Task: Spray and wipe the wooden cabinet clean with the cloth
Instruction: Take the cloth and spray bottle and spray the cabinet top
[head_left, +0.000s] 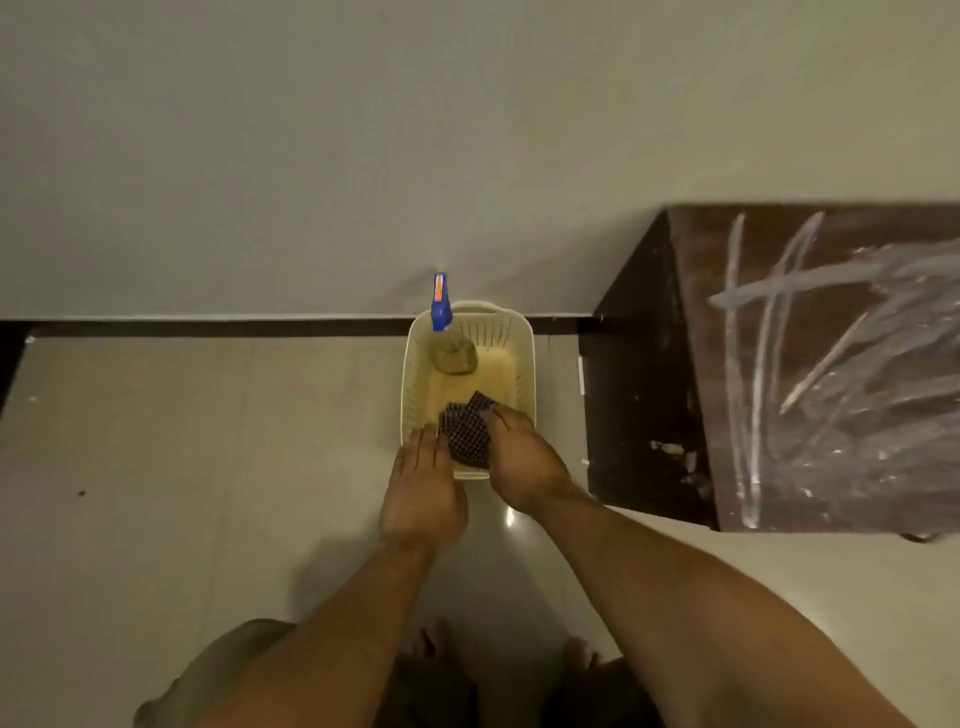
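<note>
A dark checked cloth lies at the near end of a cream plastic basket on the floor. My right hand grips the cloth's right side. My left hand reaches in flat beside it, fingers straight, touching the cloth's left edge. A spray bottle with a blue trigger head stands in the basket's far left corner. The dark wooden cabinet stands to the right, its top smeared with whitish streaks.
The basket sits against a black skirting strip below a pale wall. Tiled floor spreads to the left. The cabinet's dark side panel is close to the basket's right. My bare feet show at the bottom.
</note>
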